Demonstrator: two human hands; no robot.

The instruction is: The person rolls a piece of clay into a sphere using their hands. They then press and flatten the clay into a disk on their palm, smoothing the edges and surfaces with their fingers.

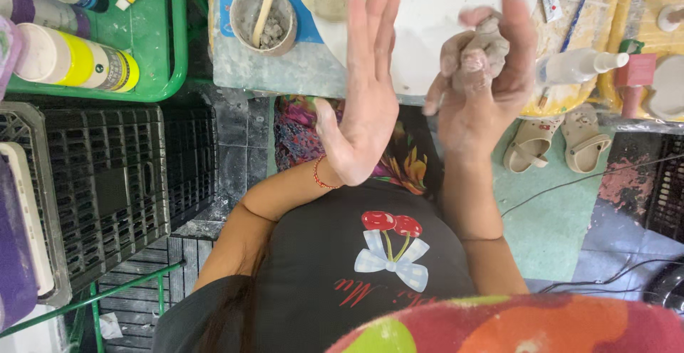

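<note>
At the far left a green tray [153, 75] keeps several paint bottles [75, 61] lying on their sides, where they can be picked up without toppling, and below it black plastic crates [107, 182] are stacked on the floor out of the way. Further in, a small grey cup [263, 18] stands on the corner of the worktable [299, 71] with a wooden stick [267, 0] leaning in it among bits of clay, within easy reach of the person's left side. The left hand [360, 96] is raised over the table edge, flat and spread wide, fingers straight and together, palm turned toward the other hand; it holds nothing, and its grey-dusted skin suggests it serves as a surface to press or roll against. A thin red bracelet [318, 175] circles its wrist. Just to its right, apart from it, the right hand [477, 89] is curled around a lump of grey clay [484, 50], fingers and thumb closed on it so that the lump sits up in the grip above the white round board [434, 18] on the table. Right of that hand a clear spray bottle [577, 64] lies on its side on a yellowish stained cloth [563, 100], likely kept near for wetting the clay. Below the table edge a pair of beige sandals [556, 139] rests on the green floor.
</note>
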